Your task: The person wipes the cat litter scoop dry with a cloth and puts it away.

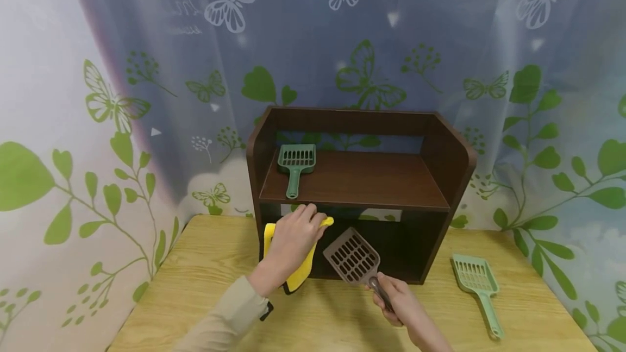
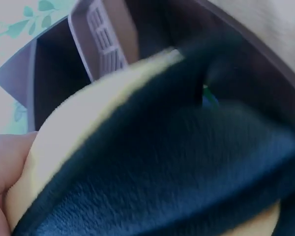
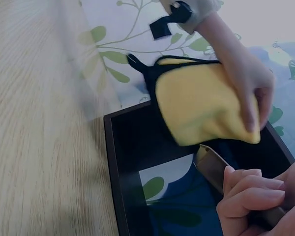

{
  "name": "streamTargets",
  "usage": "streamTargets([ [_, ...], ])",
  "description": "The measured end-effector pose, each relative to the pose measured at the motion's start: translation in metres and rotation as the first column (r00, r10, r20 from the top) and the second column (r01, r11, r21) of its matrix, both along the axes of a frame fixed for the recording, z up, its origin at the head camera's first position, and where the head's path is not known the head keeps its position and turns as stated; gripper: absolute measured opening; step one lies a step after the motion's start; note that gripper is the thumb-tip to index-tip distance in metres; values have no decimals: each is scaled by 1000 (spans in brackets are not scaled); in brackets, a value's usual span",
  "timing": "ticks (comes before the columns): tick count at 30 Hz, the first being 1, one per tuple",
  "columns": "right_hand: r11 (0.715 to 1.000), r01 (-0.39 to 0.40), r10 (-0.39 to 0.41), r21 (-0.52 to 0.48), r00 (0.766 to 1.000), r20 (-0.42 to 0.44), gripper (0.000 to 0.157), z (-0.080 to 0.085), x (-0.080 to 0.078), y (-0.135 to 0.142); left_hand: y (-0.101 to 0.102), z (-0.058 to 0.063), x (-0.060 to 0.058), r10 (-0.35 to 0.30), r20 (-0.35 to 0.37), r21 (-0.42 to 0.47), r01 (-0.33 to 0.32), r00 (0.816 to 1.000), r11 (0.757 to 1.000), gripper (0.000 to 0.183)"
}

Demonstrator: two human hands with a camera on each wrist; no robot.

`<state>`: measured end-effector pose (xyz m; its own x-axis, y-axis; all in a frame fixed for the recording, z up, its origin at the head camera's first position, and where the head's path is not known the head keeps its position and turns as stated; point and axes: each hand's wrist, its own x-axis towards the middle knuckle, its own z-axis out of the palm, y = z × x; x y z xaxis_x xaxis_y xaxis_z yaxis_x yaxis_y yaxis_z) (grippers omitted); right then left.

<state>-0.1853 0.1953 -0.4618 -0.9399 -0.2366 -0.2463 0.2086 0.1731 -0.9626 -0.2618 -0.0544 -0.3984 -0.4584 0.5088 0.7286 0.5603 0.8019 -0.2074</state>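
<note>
My left hand (image 1: 292, 240) grips a yellow cloth with black edging (image 1: 302, 271), which hangs below the fingers in front of the shelf's left side. In the left wrist view the cloth's dark side (image 2: 137, 167) fills much of the picture. My right hand (image 1: 402, 304) holds a grey-brown litter scoop (image 1: 359, 275) by its handle, the slotted head tilted up toward the lower compartment. From the right wrist, the fingers (image 3: 250, 194) curl round the handle, and most of the scoop is hidden. Cloth and scoop stand apart in the head view.
A dark brown two-tier shelf (image 1: 362, 178) stands on the wooden table (image 1: 210, 281) before a patterned curtain (image 1: 303, 31). A dark green litter scoop (image 1: 293, 182) lies on its upper board at the left. Another, light green scoop (image 1: 489, 313) lies on the table at right.
</note>
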Motion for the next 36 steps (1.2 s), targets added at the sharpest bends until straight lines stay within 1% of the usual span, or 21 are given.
streamTargets([
  [2, 1000, 2, -2, -2, 1000, -5, 51, 1, 1, -3, 5, 5, 1, -7, -15, 11, 7, 1000, 1000, 22],
  [4, 1000, 5, -5, -7, 1000, -14, 52, 3, 3, -8, 13, 5, 3, -14, -7, 9, 14, 1000, 1000, 22],
  [6, 1000, 10, -10, -13, 1000, -26, 52, 6, 4, -14, 20, 1, 4, -26, 28, 13, 26, 999, 1000, 22],
  [8, 1000, 18, -18, -14, 999, -41, 52, 9, 6, -20, 27, -6, 6, -32, 73, 30, 30, 997, 999, 23],
  [11, 999, 36, -36, -9, 998, -59, 51, 12, 8, -26, 36, -16, 8, -25, 117, 77, 16, 993, 997, 24],
  [14, 998, 58, -59, -9, 996, -62, 51, 12, 8, -28, 42, -23, 9, -8, 125, 130, -9, 992, 991, 24],
  [16, 997, 75, -75, -8, 995, -59, 51, 12, 9, -28, 46, -25, 10, 3, 114, 156, -21, 993, 988, 23],
  [19, 996, 93, -94, -12, 994, -54, 49, 12, 9, -29, 51, -29, 10, -1, 90, 179, -15, 996, 984, 22],
  [23, 995, 102, -103, -19, 992, -69, 48, 12, 9, -29, 55, -32, 10, -16, 60, 167, 6, 998, 986, 23],
  [27, 994, 111, -113, -23, 989, -91, 49, 12, 10, -30, 57, -34, 10, -22, 59, 143, 14, 998, 990, 24],
  [32, 992, 127, -129, -26, 987, -99, 49, 12, 11, -30, 60, -37, 12, -44, 48, 96, 39, 998, 995, 22],
  [36, 991, 134, -135, -20, 985, -103, 50, 12, 12, -30, 61, -38, 14, -67, 53, 62, 63, 996, 996, 19],
])
